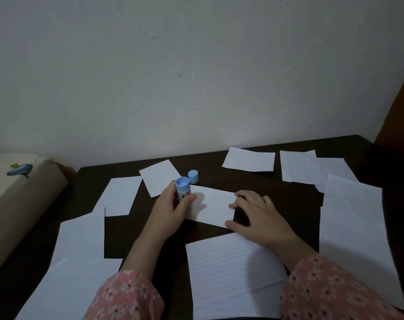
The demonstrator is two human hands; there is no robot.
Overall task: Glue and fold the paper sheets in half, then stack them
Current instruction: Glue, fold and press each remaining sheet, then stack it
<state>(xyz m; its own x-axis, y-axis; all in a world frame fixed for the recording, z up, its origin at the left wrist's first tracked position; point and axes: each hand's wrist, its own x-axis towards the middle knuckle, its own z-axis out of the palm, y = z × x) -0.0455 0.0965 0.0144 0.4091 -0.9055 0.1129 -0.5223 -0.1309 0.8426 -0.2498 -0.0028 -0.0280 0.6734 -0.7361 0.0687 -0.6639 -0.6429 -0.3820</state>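
Your left hand (171,207) has its grip curled round the glue stick (183,192), thumb across the front of the tube, holding it upright with its blue turning end up and its lower end on the left end of the small sheet (216,205). Your right hand (257,214) lies flat with fingers spread and relaxed, fingertips pressing the right end of that same sheet and pinching nothing. Both wrists come out of pink flowered sleeves (335,289).

By size, the dark worktop (295,199) comes first, running back to a pale wall (196,65). At its left edge a long white sheet (78,262) reaches toward the near left corner, and a lined sheet (356,227) of like length lies along the right edge. Between your forearms, at the near edge, sits another lined sheet (228,269), partly under your right wrist.

Smaller pieces lie farther back. A blank piece (121,196) sits left of centre, touching the long left sheet, and a tilted piece (159,177) lies just beside it, near your left hand. Toward the far right corner there is one blank piece (249,159) and, well apart from it, a lined piece (299,167) overlapping another piece (337,169) behind it.

The small sheet you are working on lies at the middle of the worktop, tilted, with both hands on it. The blue cap (193,176) stands just behind the glue stick, apart from it. Off the left edge rests a cream cushion (16,199) with a small blue motif.
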